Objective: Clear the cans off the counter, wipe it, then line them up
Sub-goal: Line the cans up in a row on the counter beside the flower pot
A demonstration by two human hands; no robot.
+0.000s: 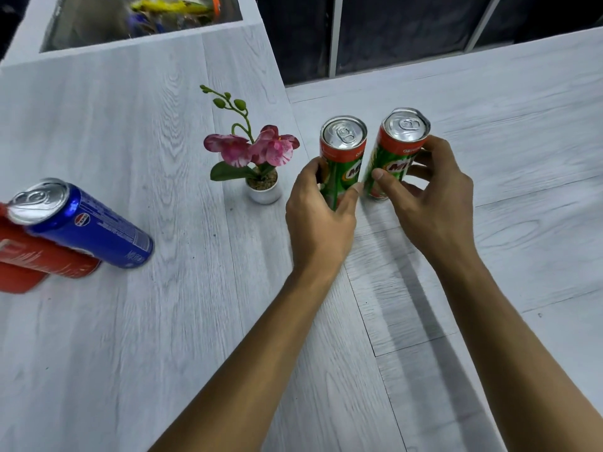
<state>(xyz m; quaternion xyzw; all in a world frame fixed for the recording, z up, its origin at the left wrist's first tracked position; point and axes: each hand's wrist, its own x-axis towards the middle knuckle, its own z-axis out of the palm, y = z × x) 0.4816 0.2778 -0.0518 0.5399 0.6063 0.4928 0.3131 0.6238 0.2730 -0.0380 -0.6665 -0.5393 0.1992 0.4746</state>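
Note:
Two green Milo cans stand side by side near the middle of the pale wood counter. My left hand is wrapped around the left Milo can. My right hand grips the right Milo can, which tilts slightly to the right. At the far left edge a blue Pepsi can leans against a red can, with another red can partly cut off by the frame.
A small white pot with a pink orchid stands just left of the Milo cans. A recessed bin with colourful items sits at the back left. A second counter surface runs off to the right.

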